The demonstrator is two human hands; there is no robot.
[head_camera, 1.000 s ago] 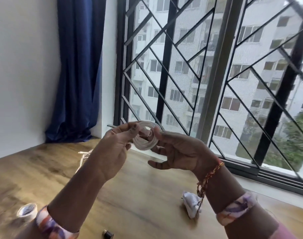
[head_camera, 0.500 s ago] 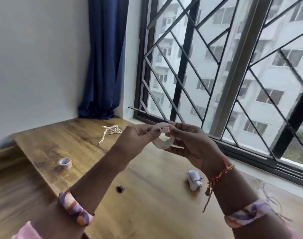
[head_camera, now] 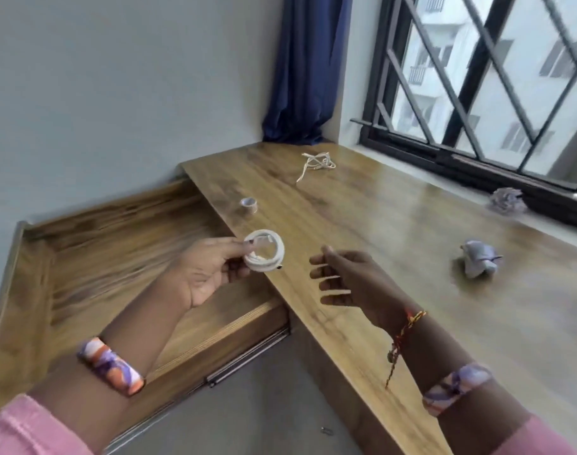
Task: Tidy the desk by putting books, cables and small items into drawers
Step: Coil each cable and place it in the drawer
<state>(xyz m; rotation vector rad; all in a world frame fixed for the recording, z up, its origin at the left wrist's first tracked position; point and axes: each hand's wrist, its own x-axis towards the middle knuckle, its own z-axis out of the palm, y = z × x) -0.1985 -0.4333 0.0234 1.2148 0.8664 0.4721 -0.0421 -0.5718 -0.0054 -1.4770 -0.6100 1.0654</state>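
My left hand (head_camera: 208, 274) pinches a coiled white cable (head_camera: 264, 255) by its rim, holding it over the desk's left edge, beside the pulled-out wooden drawer (head_camera: 93, 257). My right hand (head_camera: 343, 280) hovers just right of the coil with fingers loosely spread, holding nothing. On the wooden desk (head_camera: 362, 208) lie a loose tangled white cable (head_camera: 316, 162), a small roll of tape (head_camera: 249, 205) and two crumpled paper balls (head_camera: 479, 262) (head_camera: 507, 200).
The drawer stands open to the left of the desk, below its top, and its inside looks bare. A barred window (head_camera: 477, 77) runs along the desk's far right side. A blue curtain (head_camera: 306, 67) hangs in the corner. A small dark item (head_camera: 326, 431) lies on the floor.
My right hand has let go of the coil, which my left hand alone now carries leftward toward the open drawer. My view has swung left and down, showing the drawer.
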